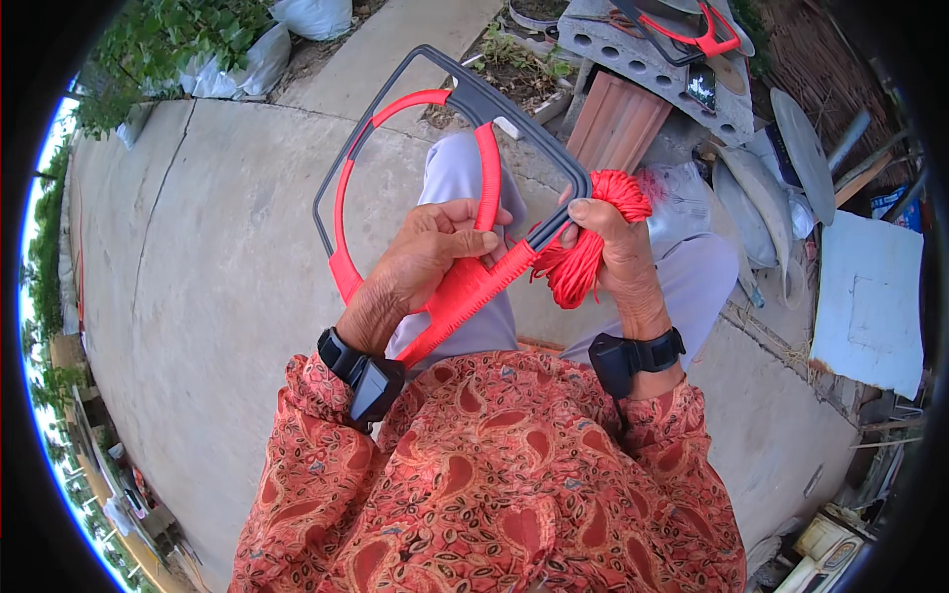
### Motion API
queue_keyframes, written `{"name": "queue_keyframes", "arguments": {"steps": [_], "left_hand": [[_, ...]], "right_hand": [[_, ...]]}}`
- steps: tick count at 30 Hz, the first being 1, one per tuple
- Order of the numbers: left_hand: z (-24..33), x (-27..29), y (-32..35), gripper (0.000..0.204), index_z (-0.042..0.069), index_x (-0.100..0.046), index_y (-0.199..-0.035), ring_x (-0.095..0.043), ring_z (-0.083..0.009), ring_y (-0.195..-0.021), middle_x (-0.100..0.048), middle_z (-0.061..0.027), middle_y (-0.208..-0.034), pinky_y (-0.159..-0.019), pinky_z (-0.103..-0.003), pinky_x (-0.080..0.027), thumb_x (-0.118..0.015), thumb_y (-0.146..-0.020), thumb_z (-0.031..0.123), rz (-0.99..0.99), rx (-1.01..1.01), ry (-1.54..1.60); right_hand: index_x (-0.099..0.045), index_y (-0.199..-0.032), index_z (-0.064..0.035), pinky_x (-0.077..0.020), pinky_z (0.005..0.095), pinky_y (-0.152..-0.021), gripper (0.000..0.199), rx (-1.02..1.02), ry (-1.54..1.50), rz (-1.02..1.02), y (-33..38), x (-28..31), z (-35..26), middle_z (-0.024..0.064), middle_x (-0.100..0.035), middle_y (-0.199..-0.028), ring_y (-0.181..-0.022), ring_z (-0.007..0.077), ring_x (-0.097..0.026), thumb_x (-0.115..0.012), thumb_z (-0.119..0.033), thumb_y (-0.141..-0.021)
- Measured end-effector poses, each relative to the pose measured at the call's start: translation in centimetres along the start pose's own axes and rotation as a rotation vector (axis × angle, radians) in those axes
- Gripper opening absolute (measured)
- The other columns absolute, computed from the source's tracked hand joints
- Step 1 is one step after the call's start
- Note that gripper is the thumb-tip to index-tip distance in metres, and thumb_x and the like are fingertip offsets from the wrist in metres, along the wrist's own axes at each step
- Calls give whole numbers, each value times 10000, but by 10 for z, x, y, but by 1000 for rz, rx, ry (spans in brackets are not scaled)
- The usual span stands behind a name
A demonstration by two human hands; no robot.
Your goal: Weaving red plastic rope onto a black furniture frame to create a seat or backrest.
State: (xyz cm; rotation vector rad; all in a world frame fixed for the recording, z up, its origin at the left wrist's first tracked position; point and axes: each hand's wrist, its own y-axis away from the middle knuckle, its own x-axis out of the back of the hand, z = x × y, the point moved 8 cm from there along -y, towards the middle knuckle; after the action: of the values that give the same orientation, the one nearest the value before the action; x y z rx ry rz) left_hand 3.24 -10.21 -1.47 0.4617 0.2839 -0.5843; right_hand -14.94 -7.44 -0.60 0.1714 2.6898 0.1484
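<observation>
A black frame (390, 77) with a curved inner bar is held in front of my lap, partly wrapped in red cord. My left hand (420, 252) is closed on the frame's red-wrapped inner part, thumb on top and fingertips partly hidden behind it. In my right hand (618, 252) is a looped bundle of red cord (575, 269), pinched with the thumb near the frame's dark right corner. Tight red wrapping covers the frame's lower bar (479, 296) up to a short bare black stretch beside the right hand.
A second red-and-black frame (707, 38) lies on a perforated concrete block (643, 69) with a phone (701, 87). Below it lean reddish-brown bricks (615, 124). At right are a white panel (868, 301) and assorted scrap. White sacks (252, 64) and plants stand at upper left.
</observation>
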Motion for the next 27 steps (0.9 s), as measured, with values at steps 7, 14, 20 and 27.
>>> {"name": "queue_keyframes", "arguments": {"steps": [7,14,20,27], "left_hand": [[-49,-46,15,252,-2,-567,-1083,-689,-315,-774,-666,-219,-877,-698,-413,-589,-646,-859,84,-297,347,509],[-56,-46,-2,321,10,-529,-1126,-673,-314,-598,-663,-215,-798,-577,-387,-579,-650,-879,176,-196,436,469],[-59,-42,-10,266,-8,-564,-1017,-664,-256,-576,-662,-182,-764,-522,-338,-566,-696,-836,136,-195,474,349],[-54,-33,-11,281,3,-528,-1014,-657,-254,-585,-639,-149,-701,-504,-334,-561,-701,-810,89,-40,487,321]], "right_hand": [[-650,-905,18,-473,245,-566,265,-89,-20,-32,7,8,20,42,-620,-695,-586,100,-565,-689,-209,-773],[-646,-918,12,-459,239,-605,274,-154,57,23,4,22,31,39,-628,-742,-634,93,-563,-681,-231,-797],[-639,-914,2,-459,243,-617,243,-213,-18,34,12,30,44,32,-609,-731,-658,100,-562,-666,-221,-822],[-623,-915,-6,-471,250,-628,201,-252,-29,9,37,26,59,31,-598,-718,-659,106,-566,-662,-185,-832]]}}
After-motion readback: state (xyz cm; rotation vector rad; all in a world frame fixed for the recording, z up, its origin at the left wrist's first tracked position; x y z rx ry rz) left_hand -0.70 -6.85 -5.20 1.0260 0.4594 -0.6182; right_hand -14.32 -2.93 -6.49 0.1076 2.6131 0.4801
